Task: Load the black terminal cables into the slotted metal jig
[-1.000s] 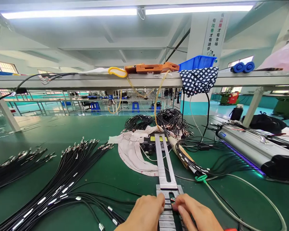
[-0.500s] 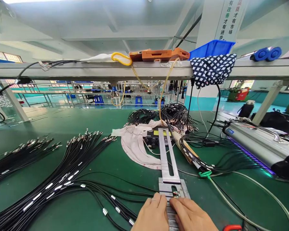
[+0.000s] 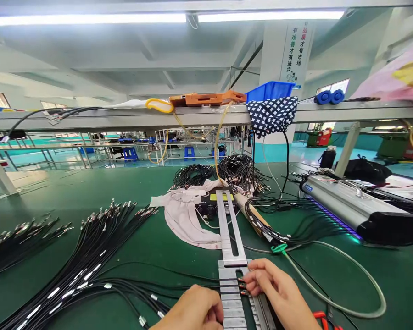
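Note:
A slotted metal fixture with a long flat metal arm lies in front of me. Several black cables cross it from the left, their small metal tips showing at its middle opening. My right hand is at the fixture's right side, thumb and fingers pinched around one cable tip. Beside the fixture's left edge, my left hand is closed with curled fingers; whatever is in it is hidden.
Bundles of black cables spread over the green table at left. A pale cloth and black control box lie ahead. At right are a silver machine with purple light, a hose and red-handled pliers.
My hands have parted: the left moved left off the fixture and curled, the right moved up to the cable tips. The head view has tilted up and turned right.

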Demonstrator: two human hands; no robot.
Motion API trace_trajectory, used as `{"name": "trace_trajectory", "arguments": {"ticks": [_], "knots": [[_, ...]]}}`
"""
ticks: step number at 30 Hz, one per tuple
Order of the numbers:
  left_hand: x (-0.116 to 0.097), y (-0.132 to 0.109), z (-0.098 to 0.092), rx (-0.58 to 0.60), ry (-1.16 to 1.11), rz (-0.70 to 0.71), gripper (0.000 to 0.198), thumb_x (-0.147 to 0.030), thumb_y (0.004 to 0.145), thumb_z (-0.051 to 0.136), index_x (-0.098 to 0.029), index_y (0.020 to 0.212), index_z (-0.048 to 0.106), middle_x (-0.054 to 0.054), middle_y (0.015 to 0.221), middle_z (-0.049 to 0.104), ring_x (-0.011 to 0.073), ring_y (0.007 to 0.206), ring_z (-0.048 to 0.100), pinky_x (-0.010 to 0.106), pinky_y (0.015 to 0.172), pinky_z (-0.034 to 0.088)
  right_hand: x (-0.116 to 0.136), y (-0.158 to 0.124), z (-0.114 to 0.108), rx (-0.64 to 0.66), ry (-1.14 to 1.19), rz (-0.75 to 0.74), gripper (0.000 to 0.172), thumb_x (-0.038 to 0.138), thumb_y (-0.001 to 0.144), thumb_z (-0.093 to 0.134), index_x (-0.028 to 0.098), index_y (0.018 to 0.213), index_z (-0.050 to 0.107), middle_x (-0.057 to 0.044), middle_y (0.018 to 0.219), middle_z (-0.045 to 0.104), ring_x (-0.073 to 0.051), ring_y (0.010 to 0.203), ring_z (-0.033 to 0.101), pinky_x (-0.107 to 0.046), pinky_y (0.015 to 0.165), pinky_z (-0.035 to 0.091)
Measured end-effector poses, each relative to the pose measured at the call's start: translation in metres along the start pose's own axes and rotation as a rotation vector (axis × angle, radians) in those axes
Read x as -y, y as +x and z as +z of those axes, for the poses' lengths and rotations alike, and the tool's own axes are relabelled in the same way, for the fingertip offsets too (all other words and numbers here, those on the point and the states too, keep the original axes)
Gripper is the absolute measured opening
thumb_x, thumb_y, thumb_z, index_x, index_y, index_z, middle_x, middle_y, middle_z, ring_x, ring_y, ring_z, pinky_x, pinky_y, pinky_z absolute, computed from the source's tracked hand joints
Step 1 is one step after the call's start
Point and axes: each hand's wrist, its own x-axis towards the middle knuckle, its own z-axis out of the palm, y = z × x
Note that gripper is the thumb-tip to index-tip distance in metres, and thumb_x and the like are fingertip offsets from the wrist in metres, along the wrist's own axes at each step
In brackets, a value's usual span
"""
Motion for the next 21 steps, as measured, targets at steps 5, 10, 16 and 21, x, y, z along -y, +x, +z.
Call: {"name": "trace_trajectory", "arguments": {"ticks": [5, 10, 16, 21], "knots": [[-0.008, -0.002, -0.005, -0.012, -0.101, -0.082, 0.017, -0.006, 0.069, 0.065, -0.018, 0.079, 0.071, -0.005, 0.072, 0.061, 0.0127, 0.074, 0.058, 0.016, 0.062, 0.041, -0.005, 0.002, -0.003, -0.092, 0.093, 0.051, 0.055, 0.071, 0.085, 0.055, 0.017, 0.095, 0.060, -0.007, 0.076, 0.069, -0.019, 0.065, 0.062, -0.030, 0.060, 0.051], [-0.009, -0.003, -0.005, 0.005, -0.019, -0.078, 0.024, 0.000, 0.070, 0.061, -0.020, 0.081, 0.070, -0.006, 0.078, 0.065, 0.0135, 0.079, 0.061, 0.017, 0.066, 0.044, 0.002, 0.002, -0.007, -0.107, 0.047, 0.044, 0.052, 0.068, 0.088, 0.052, 0.017, 0.092, 0.060, -0.005, 0.072, 0.068, -0.018, 0.062, 0.060, -0.028, 0.056, 0.048], [-0.004, -0.002, -0.003, -0.176, -0.167, 0.019, 0.017, -0.005, 0.079, 0.057, -0.017, 0.083, 0.068, -0.003, 0.079, 0.064, 0.0129, 0.075, 0.061, 0.018, 0.064, 0.042, 0.007, 0.002, -0.012, -0.162, 0.010, 0.042, 0.053, 0.070, 0.087, 0.052, 0.018, 0.091, 0.060, -0.004, 0.068, 0.067, -0.017, 0.058, 0.059, -0.026, 0.053, 0.047], [-0.008, -0.002, -0.004, -0.204, -0.023, 0.014, 0.016, -0.006, 0.077, 0.055, -0.016, 0.082, 0.066, -0.001, 0.075, 0.065, 0.0151, 0.072, 0.062, 0.020, 0.062, 0.042, 0.010, 0.000, -0.010, -0.218, -0.037, 0.039, 0.054, 0.071, 0.086, 0.051, 0.018, 0.090, 0.060, -0.004, 0.066, 0.067, -0.016, 0.057, 0.058, -0.025, 0.052, 0.045]]}}
